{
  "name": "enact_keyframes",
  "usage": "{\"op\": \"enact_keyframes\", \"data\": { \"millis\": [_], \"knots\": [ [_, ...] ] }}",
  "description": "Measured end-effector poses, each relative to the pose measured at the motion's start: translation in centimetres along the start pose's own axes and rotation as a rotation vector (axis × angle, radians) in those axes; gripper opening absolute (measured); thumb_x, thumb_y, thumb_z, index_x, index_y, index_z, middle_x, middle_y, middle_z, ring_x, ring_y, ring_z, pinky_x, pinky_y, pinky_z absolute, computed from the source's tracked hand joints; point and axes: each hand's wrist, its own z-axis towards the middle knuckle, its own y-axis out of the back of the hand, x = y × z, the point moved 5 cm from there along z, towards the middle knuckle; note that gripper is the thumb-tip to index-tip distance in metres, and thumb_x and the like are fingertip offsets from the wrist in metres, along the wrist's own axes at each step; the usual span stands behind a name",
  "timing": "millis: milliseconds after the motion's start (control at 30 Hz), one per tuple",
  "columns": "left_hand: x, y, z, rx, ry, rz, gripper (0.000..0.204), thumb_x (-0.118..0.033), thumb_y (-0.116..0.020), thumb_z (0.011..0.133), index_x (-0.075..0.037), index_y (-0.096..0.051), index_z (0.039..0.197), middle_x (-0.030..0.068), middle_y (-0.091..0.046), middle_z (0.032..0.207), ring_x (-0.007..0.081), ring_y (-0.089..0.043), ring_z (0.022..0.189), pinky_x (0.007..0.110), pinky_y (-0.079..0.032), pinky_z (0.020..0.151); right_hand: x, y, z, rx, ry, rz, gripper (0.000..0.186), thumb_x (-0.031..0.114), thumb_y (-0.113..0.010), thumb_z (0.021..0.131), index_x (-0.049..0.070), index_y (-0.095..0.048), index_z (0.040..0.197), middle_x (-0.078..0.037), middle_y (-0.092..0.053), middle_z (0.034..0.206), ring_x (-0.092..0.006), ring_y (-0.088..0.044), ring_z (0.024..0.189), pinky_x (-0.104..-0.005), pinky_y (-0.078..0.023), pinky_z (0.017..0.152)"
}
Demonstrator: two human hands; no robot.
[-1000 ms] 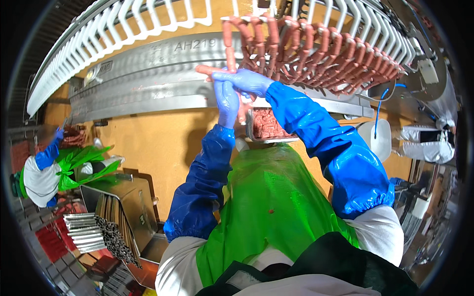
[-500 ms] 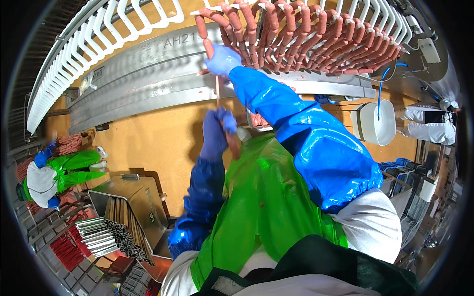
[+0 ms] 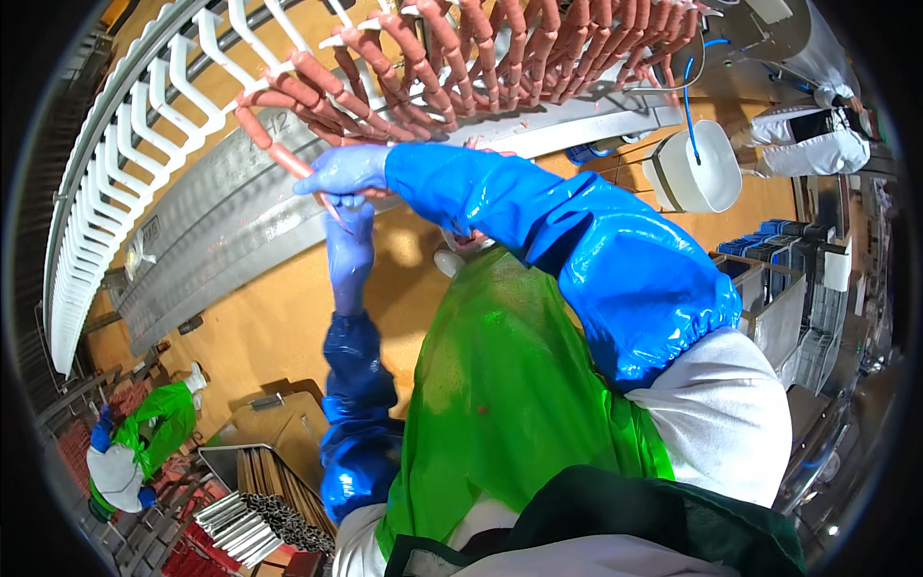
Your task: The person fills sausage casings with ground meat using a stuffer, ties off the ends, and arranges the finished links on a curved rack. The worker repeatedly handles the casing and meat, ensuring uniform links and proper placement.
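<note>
A long string of pink linked sausages (image 3: 514,48) hangs in loops from white hooks at the far side. Its near end comes down from a hook as a sausage link (image 3: 286,158) into my right hand (image 3: 348,171), gloved in blue and closed around it. Directly below, my left hand (image 3: 350,245), also gloved, is raised with its fingers curled against the right hand. A thin pale piece of the string shows at the left fingers, though the overlapping hands hide most of what they grip.
Bare white hooks (image 3: 179,67) curve away to the left above a long metal trough (image 3: 221,236). A white tub (image 3: 707,168) with a blue hose stands at right. Metal rods fill a steel cart (image 3: 288,423) at lower left. Two other people (image 3: 159,413) (image 3: 808,135) are farther off.
Both hands have moved left along the rail. My left hand has risen to meet the right. More hooks at left now carry sausage loops, and the whole view has shifted.
</note>
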Motion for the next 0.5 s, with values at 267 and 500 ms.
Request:
{"op": "enact_keyframes", "data": {
  "millis": [267,500],
  "knots": [
    [-11.2,5.4,3.2,-0.133,-0.233,0.045,0.028,-0.024,-0.041,0.102,-0.008,-0.055,0.084,-0.0034,-0.043,0.063,0.0060,-0.033,0.054,0.024,-0.028,0.051,2.3,0.4,-8.3,-0.568,0.799,-0.210,0.027,0.031,-0.043,0.100,0.012,-0.055,0.115,-0.011,-0.060,0.092,-0.0208,-0.060,0.078,-0.0386,-0.047,0.068],
    [6.2,4.6,6.4,0.003,-0.036,0.034,0.027,-0.024,-0.042,0.102,-0.001,-0.053,0.112,0.0053,-0.056,0.086,0.0120,-0.052,0.077,0.028,-0.045,0.067,-1.3,0.1,-2.7,-0.225,0.067,0.477,0.030,0.034,-0.050,0.092,0.009,-0.065,0.083,-0.003,-0.061,0.066,-0.0096,-0.049,0.050,-0.0275,-0.036,0.044]
  ]
}}
